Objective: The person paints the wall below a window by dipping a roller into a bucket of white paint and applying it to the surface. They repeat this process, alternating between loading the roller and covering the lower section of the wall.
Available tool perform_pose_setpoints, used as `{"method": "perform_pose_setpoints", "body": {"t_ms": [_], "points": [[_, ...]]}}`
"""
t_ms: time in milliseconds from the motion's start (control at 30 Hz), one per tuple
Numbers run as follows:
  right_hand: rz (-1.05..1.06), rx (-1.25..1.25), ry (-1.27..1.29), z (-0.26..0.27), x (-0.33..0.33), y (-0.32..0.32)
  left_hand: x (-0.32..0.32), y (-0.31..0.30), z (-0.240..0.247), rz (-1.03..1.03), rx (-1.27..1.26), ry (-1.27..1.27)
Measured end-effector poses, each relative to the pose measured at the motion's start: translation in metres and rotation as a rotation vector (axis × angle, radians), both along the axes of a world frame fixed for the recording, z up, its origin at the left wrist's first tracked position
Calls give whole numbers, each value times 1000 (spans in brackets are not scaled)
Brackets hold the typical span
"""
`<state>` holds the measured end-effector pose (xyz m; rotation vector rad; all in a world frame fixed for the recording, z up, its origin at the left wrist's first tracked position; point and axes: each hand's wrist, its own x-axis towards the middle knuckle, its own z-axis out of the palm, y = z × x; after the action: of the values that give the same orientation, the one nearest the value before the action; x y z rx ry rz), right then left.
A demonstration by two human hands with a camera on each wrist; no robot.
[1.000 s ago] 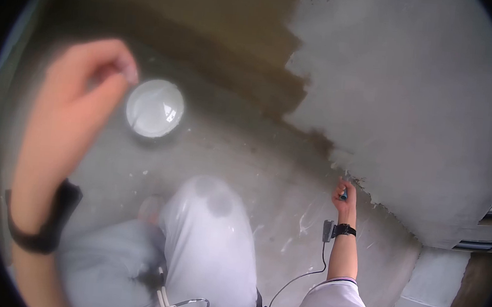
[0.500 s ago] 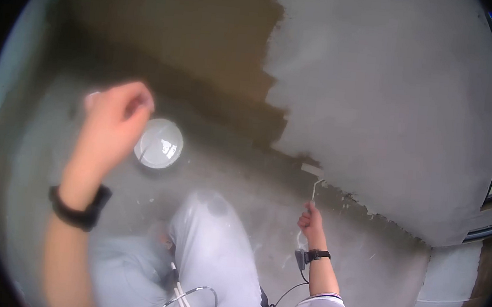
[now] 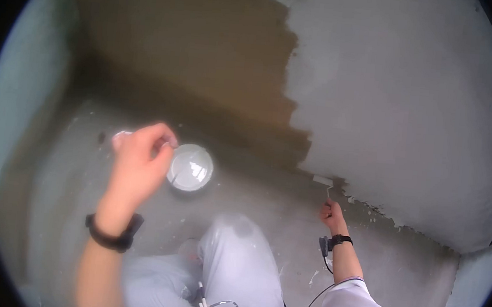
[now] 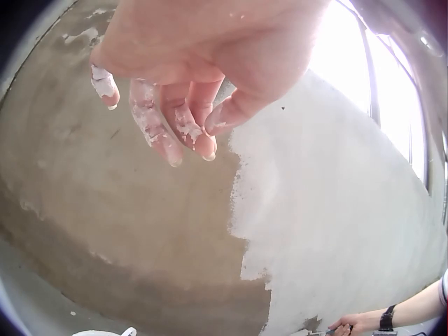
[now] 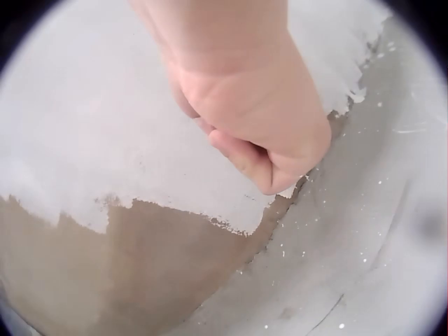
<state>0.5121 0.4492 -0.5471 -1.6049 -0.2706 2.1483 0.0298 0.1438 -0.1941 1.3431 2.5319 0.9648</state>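
My right hand grips the handle of a small white paint roller, which lies against the foot of the wall where pale coating meets the brown part. In the right wrist view the fingers of my right hand are curled, and the handle is mostly hidden. My left hand is raised beside a round white container of shiny pale liquid, apart from the wall. The left wrist view shows my left hand with fingers loosely bent, white paint on them, holding nothing.
The wall's brown area is at left, its pale area at right. White drips spot the grey floor. My bent knee and a cable are near the bottom. Windows stand at right.
My right hand has moved left along the foot of the wall, and the roller head now shows. The head view has shifted, with the left hand and container appearing lower and further right.
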Motion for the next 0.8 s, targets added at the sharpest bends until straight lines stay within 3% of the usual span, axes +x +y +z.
{"method": "perform_pose_setpoints", "body": {"t_ms": [167, 233, 333, 467, 600, 800], "points": [[268, 69, -90, 108, -41, -63, -22, -13, 9, 77, -61, -44], [448, 215, -19, 128, -65, -96, -24, -31, -22, 117, -15, -30], [693, 371, 24, 153, -113, -134, -20, -53, -23, 148, 11, -35], [831, 124, 312, 148, -169, -150, -22, -78, -27, 194, 9, -46], [886, -2, 295, 114, -206, -162, -28, -95, -30, 258, 57, -38], [1056, 116, 163, 91, -261, -186, -30, -107, -24, 340, 89, -33]]}}
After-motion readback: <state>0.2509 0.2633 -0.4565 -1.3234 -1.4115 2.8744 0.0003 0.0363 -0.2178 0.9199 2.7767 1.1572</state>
